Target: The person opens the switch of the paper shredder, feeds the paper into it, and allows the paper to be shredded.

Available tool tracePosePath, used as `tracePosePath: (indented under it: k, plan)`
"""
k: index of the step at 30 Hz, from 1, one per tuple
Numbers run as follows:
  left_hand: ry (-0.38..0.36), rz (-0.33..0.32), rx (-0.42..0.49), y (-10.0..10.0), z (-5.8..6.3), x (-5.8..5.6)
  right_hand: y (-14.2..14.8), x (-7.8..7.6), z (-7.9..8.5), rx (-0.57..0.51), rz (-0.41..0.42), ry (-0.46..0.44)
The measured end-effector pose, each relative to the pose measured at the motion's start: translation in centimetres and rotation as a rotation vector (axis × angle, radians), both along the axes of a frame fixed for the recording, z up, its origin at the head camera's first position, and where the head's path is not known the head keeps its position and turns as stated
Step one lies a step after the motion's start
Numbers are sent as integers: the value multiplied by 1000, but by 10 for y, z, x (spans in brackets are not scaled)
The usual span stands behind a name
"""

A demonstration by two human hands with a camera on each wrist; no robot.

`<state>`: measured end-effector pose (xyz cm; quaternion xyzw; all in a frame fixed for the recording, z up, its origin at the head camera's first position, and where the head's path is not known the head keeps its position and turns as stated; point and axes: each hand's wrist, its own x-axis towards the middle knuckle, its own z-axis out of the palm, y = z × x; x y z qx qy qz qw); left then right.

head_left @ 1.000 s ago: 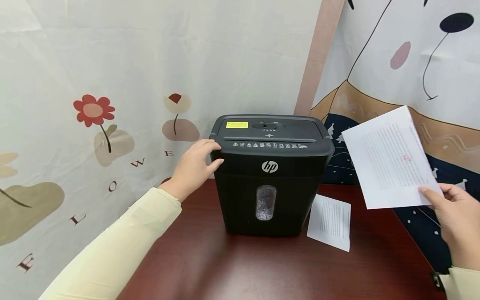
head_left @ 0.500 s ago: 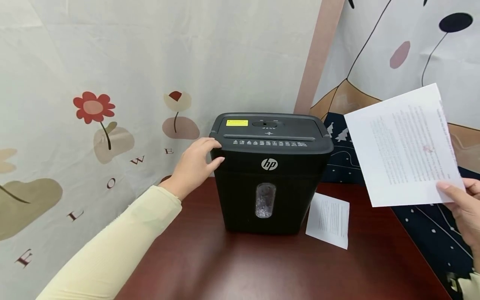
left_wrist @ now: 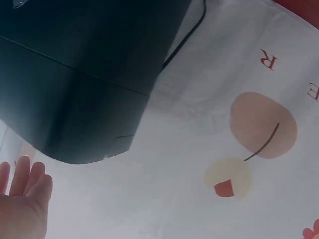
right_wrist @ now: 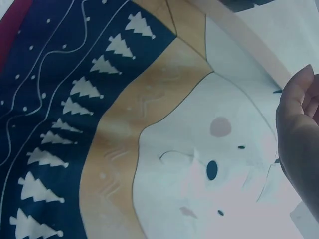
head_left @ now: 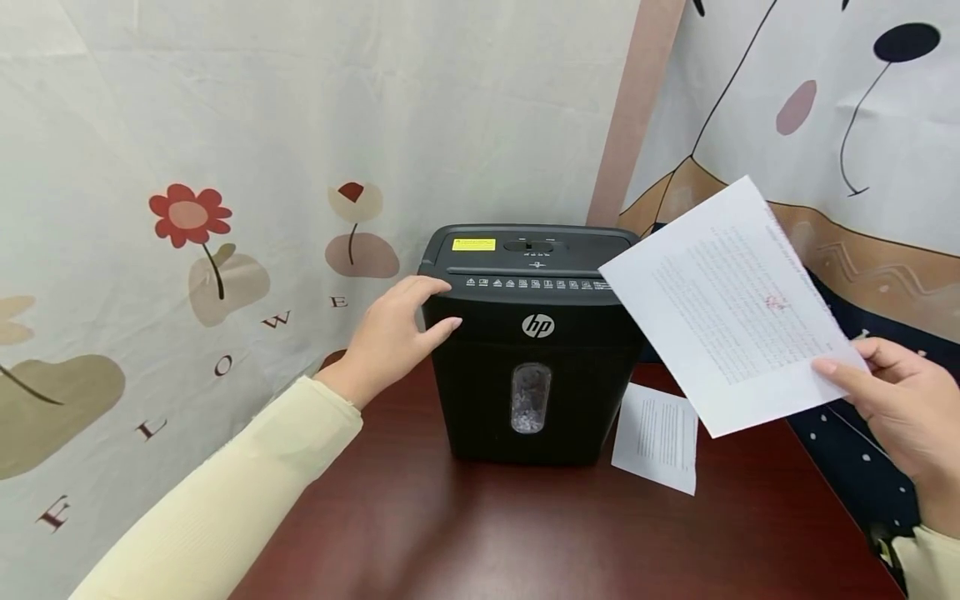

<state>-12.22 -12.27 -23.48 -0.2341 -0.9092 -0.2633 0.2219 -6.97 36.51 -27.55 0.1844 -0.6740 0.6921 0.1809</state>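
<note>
A black HP paper shredder (head_left: 480,383) stands upright on the table, its feed slot on top and paper shreds showing through the front window (head_left: 530,400). Beside its upper left corner is my left hand (head_left: 390,337), fingers and thumb spread apart with nothing in them. In the left wrist view those fingers (left_wrist: 21,177) are extended next to the shredder's top edge. My right hand (head_left: 900,408) pinches a printed white sheet of paper (head_left: 727,308) by its lower right corner, thumb on the near face. Held up in the air, the sheet overlaps the shredder's right end.
Another printed sheet (head_left: 656,437) lies on the dark red table (head_left: 525,533) at the shredder's right foot. Patterned cloth (head_left: 487,108) hangs close behind and to both sides. A black cord (left_wrist: 192,37) runs behind the shredder.
The right hand moved the sheet right and up, then back left toward the shredder, tilting it. The left hand shifted very slightly right at the shredder's corner.
</note>
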Motion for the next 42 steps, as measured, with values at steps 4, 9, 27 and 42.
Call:
tracePosePath:
  k: [4, 9, 27, 42]
  plan:
    - [-33, -15, 39, 5, 4, 7, -8, 0, 4, 149, -33, -64]
    - [-79, -39, 106, 13, 11, 13, -20, -3, 9, 237, -20, -124]
    - [-308, -148, 333, 39, 40, 21, -65, -14, 22, 583, 0, -159]
    - [-402, -143, 261, 56, 49, 10, -97, -20, 41, 682, 98, -174]
